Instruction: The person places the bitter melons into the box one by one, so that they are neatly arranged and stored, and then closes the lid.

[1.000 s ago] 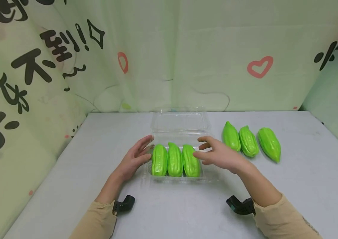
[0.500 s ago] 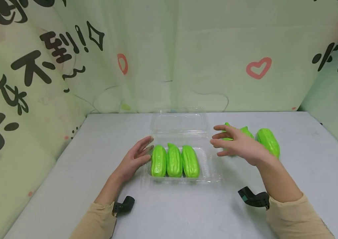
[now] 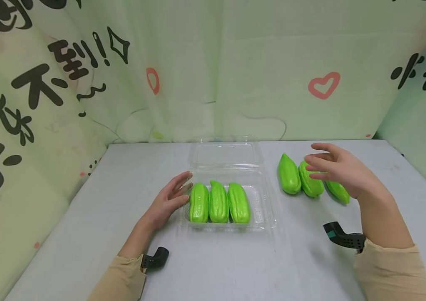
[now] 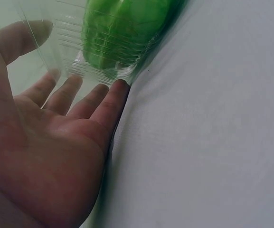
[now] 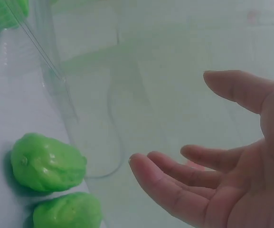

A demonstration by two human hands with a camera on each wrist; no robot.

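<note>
A clear plastic clamshell box (image 3: 261,200) lies open, its lid (image 3: 224,154) folded back. Inside, three bright green, ridged gourds stand side by side: left gourd (image 3: 199,202), middle gourd (image 3: 218,202) and right gourd (image 3: 239,202). Relaxed fingers of my left hand (image 3: 165,200) are at the box's left side; the left wrist view has the fingertips right at its ribbed wall (image 4: 70,38). Spread and holding nothing, my right hand (image 3: 342,169) hovers over the loose gourds. It partly hides the rightmost gourd (image 3: 337,193) and overlaps the middle loose gourd (image 3: 310,186).
A third loose gourd (image 3: 289,174) lies nearest the box. The white tabletop (image 3: 213,263) ends at a pale green printed curtain (image 3: 254,54) at the back, with curtain on both sides too. Each wrist wears a black camera mount.
My right hand has moved right, from above the box's right gourd, across the loose gourds toward the rightmost one. My left hand has stayed at the box.
</note>
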